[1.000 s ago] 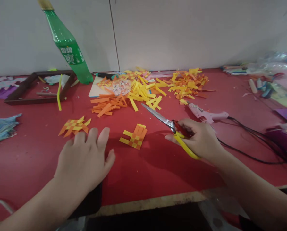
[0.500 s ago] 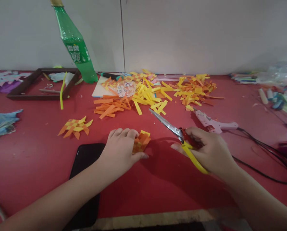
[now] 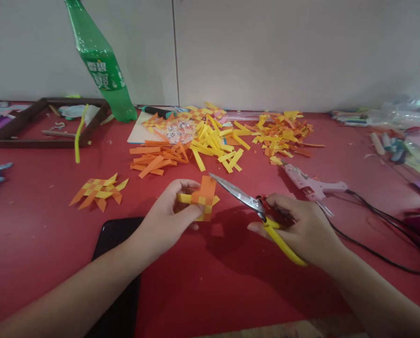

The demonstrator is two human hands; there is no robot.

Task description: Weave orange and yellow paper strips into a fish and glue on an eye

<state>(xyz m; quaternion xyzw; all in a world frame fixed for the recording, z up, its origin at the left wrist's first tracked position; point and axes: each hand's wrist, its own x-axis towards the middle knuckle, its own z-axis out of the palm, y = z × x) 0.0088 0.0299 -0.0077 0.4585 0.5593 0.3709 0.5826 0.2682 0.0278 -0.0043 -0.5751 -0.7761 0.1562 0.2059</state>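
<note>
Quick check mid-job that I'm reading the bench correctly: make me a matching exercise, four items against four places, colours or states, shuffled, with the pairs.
1. left hand
2. right hand
3. glue gun
4. bottle

A. green, beside the brown frame
B. holding scissors
C. pink, lying on the red table
D. holding a woven paper piece

Pairs: 1-D; 2-B; 3-C; 4-A

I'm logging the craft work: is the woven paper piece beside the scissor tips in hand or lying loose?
In hand: the left hand grips the woven paper piece, its thumb across the front.
</note>
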